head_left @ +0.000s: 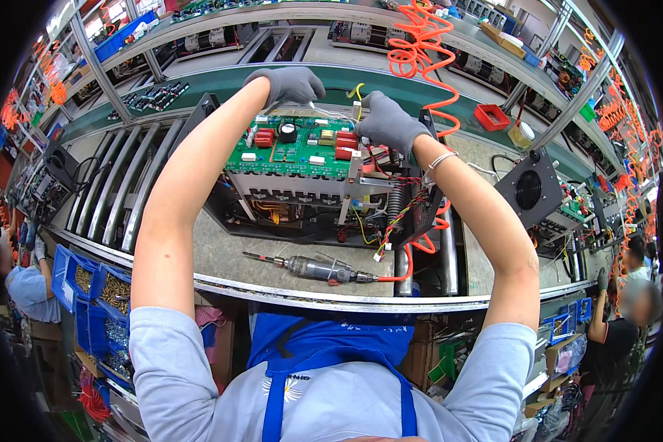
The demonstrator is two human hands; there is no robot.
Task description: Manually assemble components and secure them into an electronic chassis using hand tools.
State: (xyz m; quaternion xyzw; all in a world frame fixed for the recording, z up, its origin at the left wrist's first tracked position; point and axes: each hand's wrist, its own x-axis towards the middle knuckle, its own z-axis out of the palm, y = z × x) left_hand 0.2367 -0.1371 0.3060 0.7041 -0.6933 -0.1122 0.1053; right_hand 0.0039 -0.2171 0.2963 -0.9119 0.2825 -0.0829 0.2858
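Observation:
An open machine chassis (287, 197) stands on the bench before me, with a green circuit board (291, 156) lying across its top. The board carries red, black and white parts. My left hand (291, 86), in a grey glove, is over the board's far edge with its fingers curled; what lies under them is hidden. At the board's far right corner, my right hand (392, 123), also gloved, has its fingertips pinched at a white wire (335, 114). That wire runs across toward the left hand. A yellow wire (359, 91) sticks up beside the right fingers.
A pneumatic screwdriver (320, 268) lies at the bench's front edge, on an orange coiled hose (420, 44). Metal rollers (118, 184) are at left. A fan panel (529, 190) stands at right. Blue screw bins (88, 295) hang below left. Co-workers are at both sides.

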